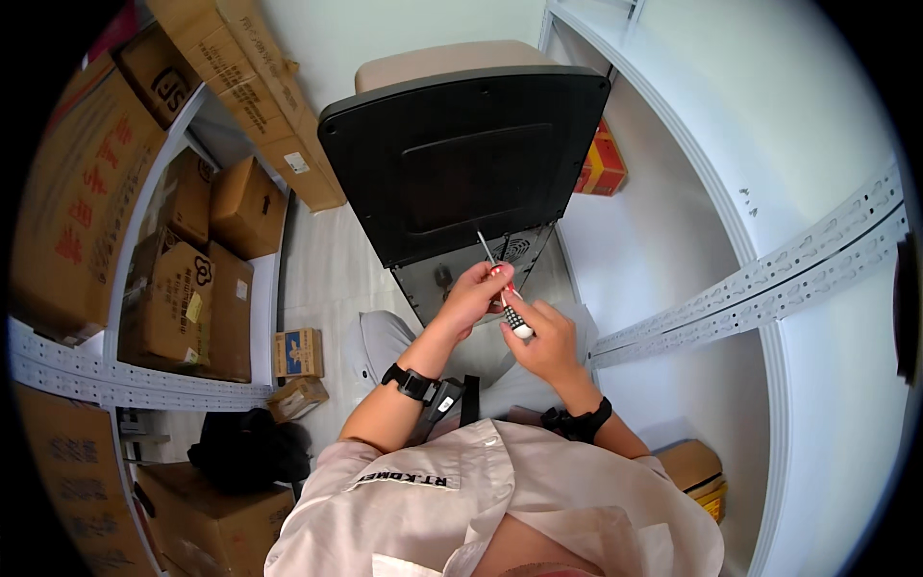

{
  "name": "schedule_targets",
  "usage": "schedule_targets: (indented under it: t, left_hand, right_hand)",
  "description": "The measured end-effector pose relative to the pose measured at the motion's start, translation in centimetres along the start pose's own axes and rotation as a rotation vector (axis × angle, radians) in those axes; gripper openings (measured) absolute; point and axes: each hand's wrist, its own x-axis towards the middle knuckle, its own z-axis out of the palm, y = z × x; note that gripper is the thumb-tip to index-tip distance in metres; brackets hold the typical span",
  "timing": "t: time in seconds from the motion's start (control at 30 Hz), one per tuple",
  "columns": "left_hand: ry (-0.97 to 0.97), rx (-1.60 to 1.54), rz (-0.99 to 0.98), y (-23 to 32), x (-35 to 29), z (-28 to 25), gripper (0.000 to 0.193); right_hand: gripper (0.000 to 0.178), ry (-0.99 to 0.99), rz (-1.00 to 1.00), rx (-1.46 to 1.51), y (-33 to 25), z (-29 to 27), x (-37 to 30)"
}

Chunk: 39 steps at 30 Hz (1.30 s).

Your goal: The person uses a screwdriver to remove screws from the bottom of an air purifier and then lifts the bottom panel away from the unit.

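Presumably a readying step: left hand (471,300) pinching the screwdriver (516,319) near its shaft, right hand (544,338) half-curled at the handle, before the lower edge of the black panel (471,163) — next move likely calls for aligning the tip.

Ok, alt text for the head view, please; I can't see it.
The left hand and right hand hold a screwdriver, its shaft pointing toward a large black panel. Cardboard boxes sit on shelves at left; white shelving stands at right.
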Motion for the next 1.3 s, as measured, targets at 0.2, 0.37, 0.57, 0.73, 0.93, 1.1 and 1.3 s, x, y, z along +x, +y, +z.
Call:
schedule_targets:
  t: [0.2,0.37,0.57,0.73,0.93,1.1,1.3]
  left_hand:
    - [0.001,-0.182,0.078,-0.6,0.3,-0.2,0.032]
    - [-0.132,-0.365,0.073,0.2,-0.4,0.4,0.044]
    - [-0.15,-0.257,0.059,-0.1,0.1,-0.4,0.045]
    - [-0.07,-0.073,-0.003,0.2,0.6,-0.7,0.038]
    - [-0.047,-0.147,0.056,-0.8,1.3,-1.2,0.035]
    - [-0.143,-0.285,0.035,-0.2,0.8,-1.0,0.037]
    - [-0.152,-0.26,0.0,0.6,0.5,-0.7,0.039]
  right_hand:
    - [0.066,0.027,0.106,0.103,0.3,1.3,-0.3]
    - [0.088,-0.089,0.383,0.618,1.4,2.2,-1.2]
    - [0.071,-0.035,0.412,0.713,1.6,2.5,-1.0]
    - [0.044,0.012,0.079,0.001,1.1,2.2,-0.4]
    - [0.053,0.049,0.107,0.085,0.8,1.7,0.4]
    - [0.07,-0.111,0.348,0.294,1.2,1.2,-0.4]
    - [0.058,0.024,0.156,0.175,2.0,2.1,-0.5]
